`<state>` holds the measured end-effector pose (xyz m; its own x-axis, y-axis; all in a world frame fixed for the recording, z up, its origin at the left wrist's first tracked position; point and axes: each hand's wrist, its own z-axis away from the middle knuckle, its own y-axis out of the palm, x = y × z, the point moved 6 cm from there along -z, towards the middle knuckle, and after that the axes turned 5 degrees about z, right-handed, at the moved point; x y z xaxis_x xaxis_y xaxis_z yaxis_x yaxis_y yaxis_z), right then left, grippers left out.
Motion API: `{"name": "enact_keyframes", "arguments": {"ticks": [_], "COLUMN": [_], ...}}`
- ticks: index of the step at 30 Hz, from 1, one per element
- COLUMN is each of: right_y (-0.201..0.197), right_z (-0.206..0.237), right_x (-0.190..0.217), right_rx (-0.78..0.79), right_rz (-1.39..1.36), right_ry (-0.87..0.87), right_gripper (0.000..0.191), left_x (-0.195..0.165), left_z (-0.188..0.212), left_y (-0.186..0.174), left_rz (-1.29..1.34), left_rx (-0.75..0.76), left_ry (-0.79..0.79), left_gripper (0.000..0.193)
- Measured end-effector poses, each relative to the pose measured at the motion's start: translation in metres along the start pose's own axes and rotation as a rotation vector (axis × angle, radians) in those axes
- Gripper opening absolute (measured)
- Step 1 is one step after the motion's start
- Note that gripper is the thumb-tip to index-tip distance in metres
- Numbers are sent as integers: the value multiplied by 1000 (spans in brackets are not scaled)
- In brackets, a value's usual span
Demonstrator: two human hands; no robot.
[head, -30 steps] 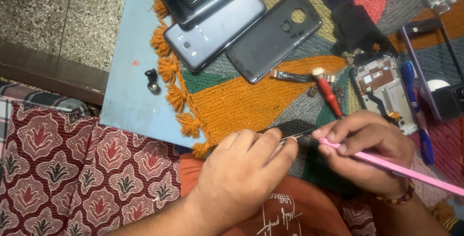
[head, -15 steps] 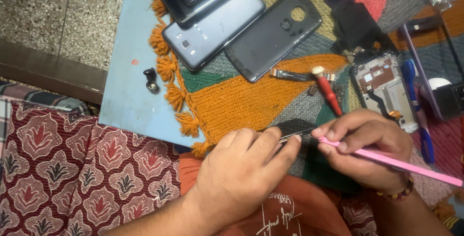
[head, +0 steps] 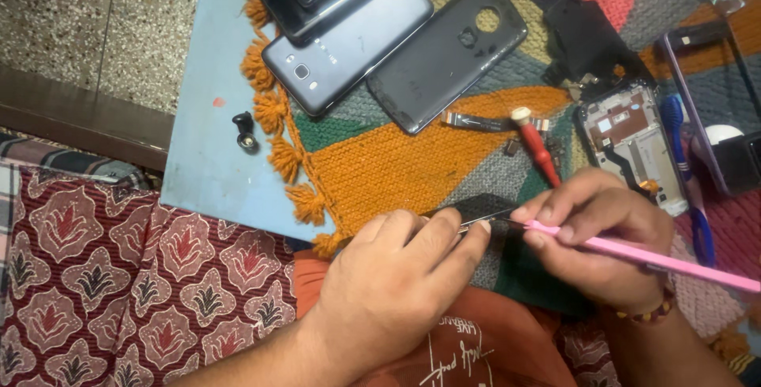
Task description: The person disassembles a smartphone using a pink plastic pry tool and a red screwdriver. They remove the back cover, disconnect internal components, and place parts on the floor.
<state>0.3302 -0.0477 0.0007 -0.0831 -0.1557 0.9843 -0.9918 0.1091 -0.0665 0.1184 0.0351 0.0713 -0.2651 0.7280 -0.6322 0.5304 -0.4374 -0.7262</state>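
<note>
My left hand (head: pixel 396 276) grips a small dark phone part (head: pixel 476 206) at the near edge of the knitted mat, fingers curled over its side. My right hand (head: pixel 602 236) holds a long pink tool (head: pixel 658 258) like a pen, its tip pressed against the dark part between the two hands. Most of the part is hidden under my fingers. A red-handled screwdriver (head: pixel 537 149) lies just beyond my right hand.
On the multicoloured knitted mat (head: pixel 380 165) lie a dark back cover (head: pixel 448 50), several stacked phones (head: pixel 349 38), an opened phone frame (head: pixel 630 137), a flex strip (head: pixel 476 122) and a blue tool (head: pixel 690 181). A small black piece (head: pixel 246 132) sits on the light blue tabletop (head: pixel 214 165).
Both hands stay at the dark part; the pink tool's tip has shifted only slightly. The view has drifted a little.
</note>
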Motion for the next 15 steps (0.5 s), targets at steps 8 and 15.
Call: {"name": "enact_keyframes", "arguments": {"ticks": [8, 15], "right_y": [1, 2], "right_z": [2, 0], "right_x": [2, 0], "right_rx": [8, -25], "right_rz": [102, -98], "right_ry": [2, 49], "right_gripper": [25, 24], "left_x": [-1, 0], "left_z": [-1, 0], "left_y": [0, -1], "left_rz": [7, 20], "left_rx": [2, -1], "left_ry": [-1, 7], "left_gripper": [39, 39]}}
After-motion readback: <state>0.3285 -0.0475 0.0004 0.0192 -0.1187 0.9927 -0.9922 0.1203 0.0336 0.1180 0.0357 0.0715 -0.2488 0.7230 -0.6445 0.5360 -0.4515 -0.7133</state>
